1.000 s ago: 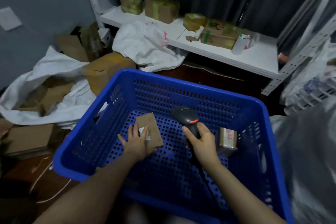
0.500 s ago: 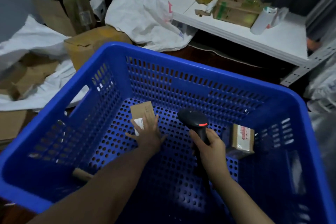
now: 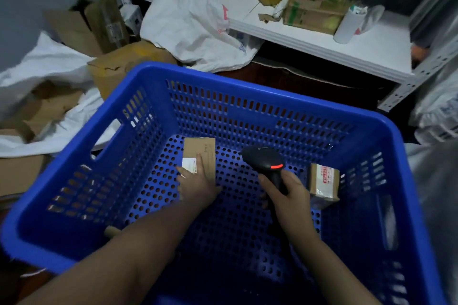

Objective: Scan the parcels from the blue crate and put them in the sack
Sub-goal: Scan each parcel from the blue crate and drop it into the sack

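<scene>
The blue perforated plastic crate [image 3: 247, 89] filled the lower view, close under the person, probably for easy reach. A crumpled white woven sack [image 3: 49, 62] lay outside it at 9 o'clock, likely the drop point; its mouth was hard to make out among loose cardboard. On the crate floor, a flat brown cardboard parcel [image 3: 201, 152] sat at 11 o'clock, label up, and a small taped brown box [image 3: 324, 181] at 3 o'clock. The black handheld scanner [image 3: 264, 160] pointed towards the label. The right hand [image 3: 288, 197] curled its fingers round the handle; the cable was lost in shadow. The left hand [image 3: 195, 187] lay on the flat parcel, fingers spread flat, seemingly steadying it; the thumb was hidden.
</scene>
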